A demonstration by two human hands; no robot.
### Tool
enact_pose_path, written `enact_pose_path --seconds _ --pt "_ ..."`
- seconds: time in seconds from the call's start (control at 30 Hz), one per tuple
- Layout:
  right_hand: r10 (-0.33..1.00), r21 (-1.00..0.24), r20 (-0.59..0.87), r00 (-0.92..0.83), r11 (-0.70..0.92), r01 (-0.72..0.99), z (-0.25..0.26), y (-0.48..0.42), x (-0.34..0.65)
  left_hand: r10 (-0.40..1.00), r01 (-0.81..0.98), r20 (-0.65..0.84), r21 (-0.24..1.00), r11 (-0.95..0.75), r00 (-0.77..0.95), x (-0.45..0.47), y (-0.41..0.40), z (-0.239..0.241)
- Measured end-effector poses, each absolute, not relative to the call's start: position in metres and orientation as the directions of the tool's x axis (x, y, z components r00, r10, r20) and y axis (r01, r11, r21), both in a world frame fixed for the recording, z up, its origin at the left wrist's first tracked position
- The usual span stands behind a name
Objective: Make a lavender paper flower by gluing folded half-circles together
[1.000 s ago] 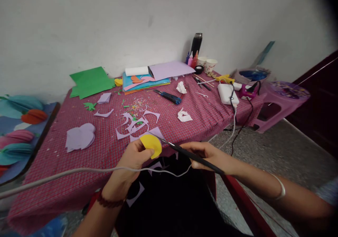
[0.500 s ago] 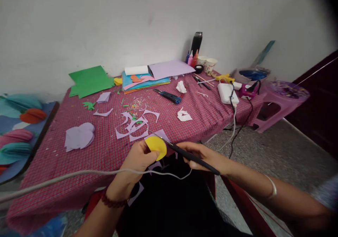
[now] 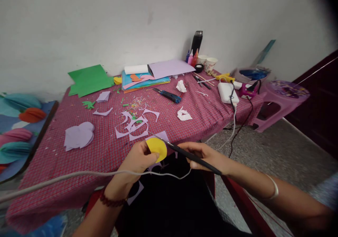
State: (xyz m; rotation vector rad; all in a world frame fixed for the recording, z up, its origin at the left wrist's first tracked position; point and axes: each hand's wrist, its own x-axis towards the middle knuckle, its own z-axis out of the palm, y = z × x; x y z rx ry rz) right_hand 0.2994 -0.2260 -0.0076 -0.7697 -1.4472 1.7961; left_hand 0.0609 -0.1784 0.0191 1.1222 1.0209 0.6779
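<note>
My left hand (image 3: 137, 159) pinches a yellow paper disc (image 3: 157, 148) just past the near edge of the table (image 3: 87, 166). My right hand (image 3: 204, 154) grips black scissors (image 3: 191, 155), their thin tip reaching the disc's upper edge. Both hands hover over my dark lap, where lilac paper scraps (image 3: 136, 192) lie. A white cable (image 3: 79, 175) runs from the left under both hands. On the red checked cloth ahead lie lilac offcuts (image 3: 134, 124) and a stack of lilac cut shapes (image 3: 79, 136).
Green paper (image 3: 89, 78), a pile of coloured sheets (image 3: 148, 76), a blue-handled cutter (image 3: 169, 96), crumpled white paper (image 3: 184, 114), a black flask (image 3: 196, 41), cups, a white adapter (image 3: 226, 92) with cables and a yellow glue gun (image 3: 224, 77). Purple stool (image 3: 280, 99) at right; paper fans (image 3: 18, 131) at left.
My left hand has carried the yellow disc slightly right and turned it, so more of its face shows. The scissors' tip stays at the disc's edge. The view shifted a little.
</note>
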Motion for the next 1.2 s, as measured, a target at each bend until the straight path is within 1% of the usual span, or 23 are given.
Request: enact_pose_path --seconds 0.23,0.53,1.0,1.1,1.2 --pt "0.811 -0.981 -0.037 -0.584 -0.141 -0.134 -0.003 -0.227 0.302 0.813 0.085 -0.335 0.938 0.337 0.477 0.054 -0.177 0.019" --pt "0.803 -0.974 -0.115 -0.585 -0.208 -0.094 -0.002 -0.229 0.307 0.784 0.152 -0.299 0.954 0.259 0.544 0.045 -0.173 0.020" --pt "0.795 -0.981 -0.180 -0.579 -0.189 0.046 0.001 -0.229 0.311 0.777 0.191 -0.350 0.937 0.293 0.523 0.045 -0.172 0.022" --pt "0.778 -0.981 -0.175 -0.603 -0.189 0.041 0.002 -0.229 0.313 0.771 0.217 -0.358 0.934 0.285 0.527 0.046 -0.172 0.025" --pt "0.751 -0.986 -0.139 -0.646 -0.165 0.020 0.004 -0.227 0.312 0.767 0.229 -0.360 0.932 0.279 0.531 0.048 -0.173 0.028"
